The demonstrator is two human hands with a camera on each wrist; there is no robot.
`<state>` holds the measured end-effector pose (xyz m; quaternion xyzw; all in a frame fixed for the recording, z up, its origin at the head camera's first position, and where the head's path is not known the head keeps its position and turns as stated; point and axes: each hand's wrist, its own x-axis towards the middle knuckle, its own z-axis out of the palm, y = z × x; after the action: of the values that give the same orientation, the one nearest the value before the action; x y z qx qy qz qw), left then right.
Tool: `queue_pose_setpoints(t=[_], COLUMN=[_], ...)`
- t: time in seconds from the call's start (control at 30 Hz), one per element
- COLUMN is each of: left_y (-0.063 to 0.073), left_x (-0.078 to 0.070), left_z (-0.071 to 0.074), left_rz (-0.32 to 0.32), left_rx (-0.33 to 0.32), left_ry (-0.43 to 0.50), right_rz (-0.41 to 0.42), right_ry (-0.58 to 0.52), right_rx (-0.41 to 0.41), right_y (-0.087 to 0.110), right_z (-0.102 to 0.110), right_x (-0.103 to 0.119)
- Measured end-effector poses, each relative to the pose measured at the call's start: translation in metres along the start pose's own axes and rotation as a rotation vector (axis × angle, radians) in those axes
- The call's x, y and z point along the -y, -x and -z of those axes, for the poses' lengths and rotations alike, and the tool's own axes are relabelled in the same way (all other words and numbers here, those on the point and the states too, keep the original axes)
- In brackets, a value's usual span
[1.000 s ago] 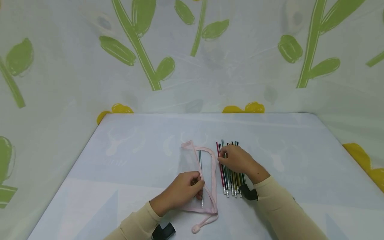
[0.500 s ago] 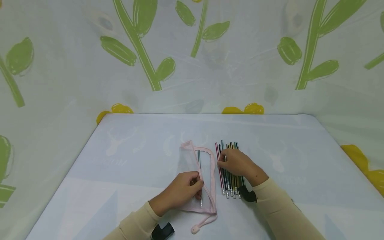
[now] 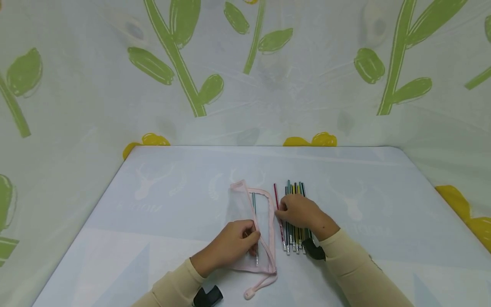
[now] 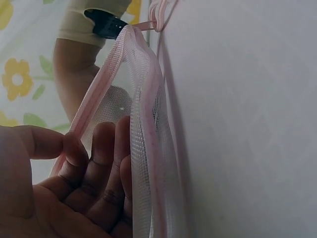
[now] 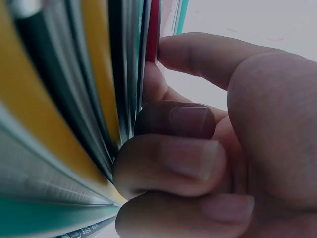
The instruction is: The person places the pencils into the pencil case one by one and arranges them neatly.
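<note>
Head view: nearest the camera, a pink toggle (image 3: 249, 293) on a looped cord is seen lying on the white desk (image 3: 184, 196), near a black wrist-worn device (image 3: 209, 297) by a beige left cuff. Farther in, the pink edge of a sheer mesh pouch (image 3: 272, 230) is pinched and lifted between the thumb and index finger of the left hand (image 3: 230, 245). Within the pouch's outline, a blue-green pencil (image 3: 254, 203) is seen. Just to its right, a red pencil (image 3: 276, 196) is grasped by the fingers of the right hand (image 3: 301, 212), beside a row of assorted pencils (image 3: 294, 239) partly covered by that hand. The desk is backed by a pale curtain (image 3: 303, 98) printed with green leaves.
</note>
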<state>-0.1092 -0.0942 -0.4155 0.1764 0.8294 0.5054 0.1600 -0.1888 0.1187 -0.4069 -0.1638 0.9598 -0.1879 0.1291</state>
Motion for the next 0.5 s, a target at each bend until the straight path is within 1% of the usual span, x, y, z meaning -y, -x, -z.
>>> queue_pose_setpoints(t=[0.17,0.4,0.5], left_y=[0.0005,0.0004,0.0002], left_x=[-0.0004,-0.0002,-0.0001], left_z=[0.0000,-0.0004,-0.0006], left_rz=[-0.001,0.000,-0.003], left_rx=[-0.002,-0.004,-0.006], left_ry=[-0.003,-0.007,-0.008], right_rz=[0.003,-0.046,-0.053], right_ry=[0.033,0.043,0.037], right_rx=[-0.008,-0.013,-0.016], right_y=[0.0005,0.0003,-0.0001], right_z=[-0.0008,-0.0039,-0.0042], right_x=[0.0024,0.0037,0.0036])
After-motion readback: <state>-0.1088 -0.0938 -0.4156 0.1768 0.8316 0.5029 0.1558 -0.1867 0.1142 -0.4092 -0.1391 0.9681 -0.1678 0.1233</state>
